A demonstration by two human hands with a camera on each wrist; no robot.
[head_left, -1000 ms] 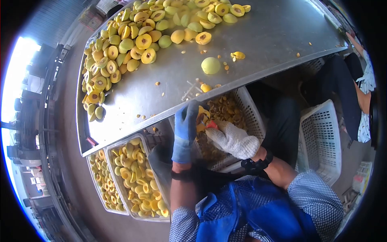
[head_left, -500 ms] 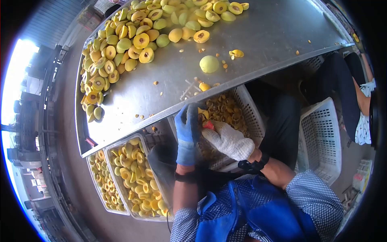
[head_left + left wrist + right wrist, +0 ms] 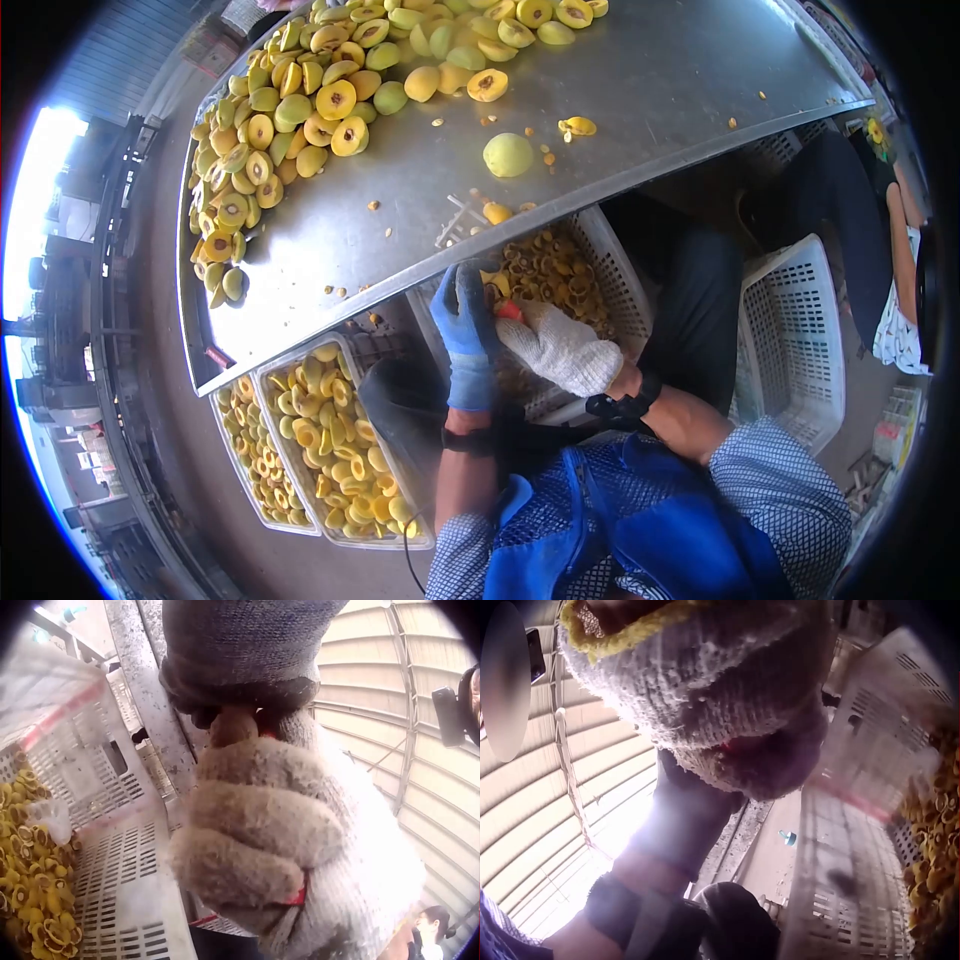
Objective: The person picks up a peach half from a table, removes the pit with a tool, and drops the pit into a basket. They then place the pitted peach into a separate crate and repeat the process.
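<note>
The left hand [image 3: 465, 325], in a blue glove with a dark palm, holds a yellow peach piece [image 3: 493, 281], mostly hidden behind its fingers. Against it, the right hand [image 3: 565, 350] in a white knit glove grips a tool with a red handle [image 3: 510, 311]; the tool's working end is out of sight. Curled white-gloved fingers [image 3: 251, 821] show red between them in the left wrist view. Both hands work close together over a crate [image 3: 628, 275] containing peach scraps and pit pieces, by the table edge.
A metal table [image 3: 640, 110] carries a heap of halved peaches [image 3: 300, 110] and one whole pale-green peach [image 3: 508, 155]. Two crates of peach halves [image 3: 345, 440] stand at the left. Another white crate [image 3: 800, 340] is at the right, near a seated person's leg [image 3: 850, 230].
The left hand has turned slightly and come closer to the right hand, covering more of the peach piece. The head view has shifted a little. The red-handled tool stays in the right hand.
</note>
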